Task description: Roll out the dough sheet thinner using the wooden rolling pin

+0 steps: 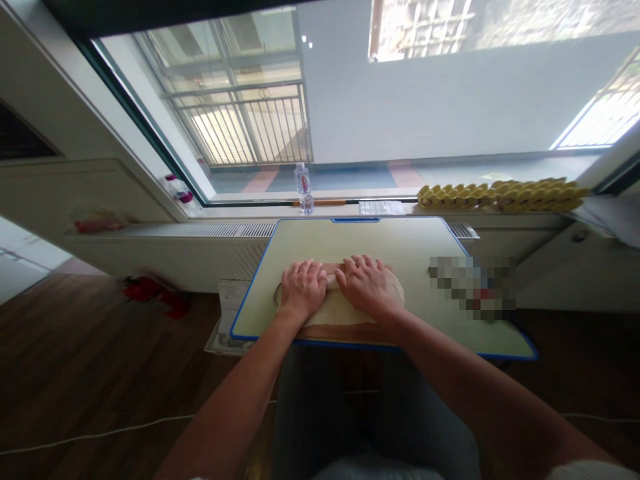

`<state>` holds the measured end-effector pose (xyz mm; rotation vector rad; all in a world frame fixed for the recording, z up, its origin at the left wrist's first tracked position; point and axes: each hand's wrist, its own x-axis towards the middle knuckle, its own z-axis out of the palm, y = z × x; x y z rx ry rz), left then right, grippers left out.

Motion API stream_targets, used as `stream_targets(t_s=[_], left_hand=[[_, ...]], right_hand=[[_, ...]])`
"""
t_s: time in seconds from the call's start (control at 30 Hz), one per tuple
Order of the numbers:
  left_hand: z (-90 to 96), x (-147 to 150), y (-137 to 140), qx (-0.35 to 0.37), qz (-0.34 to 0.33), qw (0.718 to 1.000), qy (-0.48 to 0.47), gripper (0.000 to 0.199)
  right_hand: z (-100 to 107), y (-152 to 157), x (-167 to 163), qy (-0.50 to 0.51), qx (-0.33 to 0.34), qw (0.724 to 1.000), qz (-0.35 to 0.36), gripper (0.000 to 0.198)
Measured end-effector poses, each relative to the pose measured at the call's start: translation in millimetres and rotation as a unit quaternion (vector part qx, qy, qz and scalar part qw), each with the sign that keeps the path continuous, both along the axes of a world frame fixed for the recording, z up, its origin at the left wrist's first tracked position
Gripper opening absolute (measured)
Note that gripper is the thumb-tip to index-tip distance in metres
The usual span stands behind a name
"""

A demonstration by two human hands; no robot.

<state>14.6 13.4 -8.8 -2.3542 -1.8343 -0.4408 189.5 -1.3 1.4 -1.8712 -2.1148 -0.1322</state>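
A flat, pale sheet of dough (340,312) lies on a brown wooden cutting board (345,333). My left hand (303,287) rests palm down over the dough's left part, its fingers stretched forward. Over the right part lies my right hand (367,283), flat with the fingers a little spread. Between the two thumbs a short length of a pale bar (331,281) shows, perhaps a rolling pin; my palms cover the rest of it. A metal loop handle (276,295) sticks out at the board's left end.
The board sits on a pale green table (410,240) with a blue rim. A blurred-out item (473,287) lies at its right. On the windowsill stand a plastic bottle (303,189) and a yellow bumpy object (500,195). Red items (155,295) lie on the floor at left.
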Motion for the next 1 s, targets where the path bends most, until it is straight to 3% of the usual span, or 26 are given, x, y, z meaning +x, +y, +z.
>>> stream_targets(t_s=[0.17, 0.33, 0.63, 0.87, 1.0], left_hand=[[0.7, 0, -24, -0.015, -0.004, 1.0, -0.008, 0.053], [1.9, 0, -28, -0.021, -0.006, 1.0, -0.013, 0.056], [-0.5, 1, 8, -0.005, 0.011, 1.0, -0.006, 0.052], [4.9, 4, 42, -0.059, 0.024, 0.998, -0.014, 0.047], [5.1, 2, 48, -0.055, 0.01, 0.998, -0.021, 0.047]], right_hand=[[-8, -19, 0, -0.008, 0.011, 1.0, -0.003, 0.053], [-8, -22, 0, -0.008, 0.008, 1.0, 0.003, 0.053], [2, 10, 1, -0.012, -0.017, 1.0, 0.002, 0.05], [-2, 48, 1, 0.015, -0.034, 0.999, -0.007, 0.049], [-2, 57, 2, 0.032, -0.049, 0.998, -0.006, 0.051]])
